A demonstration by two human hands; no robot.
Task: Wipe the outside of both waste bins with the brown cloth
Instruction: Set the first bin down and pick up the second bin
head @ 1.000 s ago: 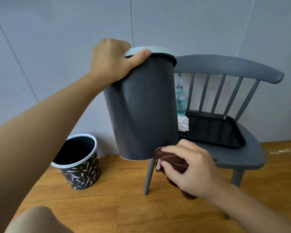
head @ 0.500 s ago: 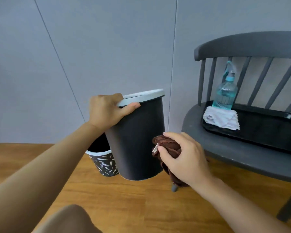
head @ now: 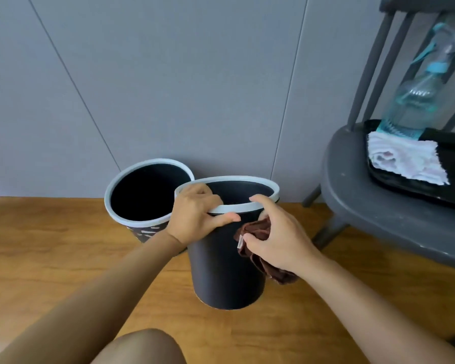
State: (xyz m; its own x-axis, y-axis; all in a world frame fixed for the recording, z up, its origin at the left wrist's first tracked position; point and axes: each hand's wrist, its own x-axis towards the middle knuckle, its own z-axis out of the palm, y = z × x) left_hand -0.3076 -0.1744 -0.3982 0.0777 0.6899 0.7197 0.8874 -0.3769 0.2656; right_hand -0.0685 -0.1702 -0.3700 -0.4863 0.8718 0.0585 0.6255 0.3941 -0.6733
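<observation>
A plain dark grey waste bin (head: 225, 274) with a pale rim stands upright at the middle, low over or on the wooden floor (head: 50, 258). My left hand (head: 195, 215) grips its near rim, fingers inside and thumb outside. My right hand (head: 276, 237) holds the bunched brown cloth (head: 258, 240) against the bin's right side, just under the rim, with one finger on the rim. A second bin (head: 145, 198), black with white flecks and a pale rim, stands on the floor just behind and to the left, touching or nearly touching the grey one.
A grey wooden chair (head: 365, 206) stands to the right. On its seat lies a black tray (head: 418, 185) with a folded white cloth (head: 405, 158) and a clear blue spray bottle (head: 415, 101). A grey panelled wall (head: 168, 88) runs behind. My knee (head: 142, 348) shows at the bottom.
The grey bin has come down from chest height to floor level beside the flecked bin. My right hand with the cloth has followed it down and now sits by the rim.
</observation>
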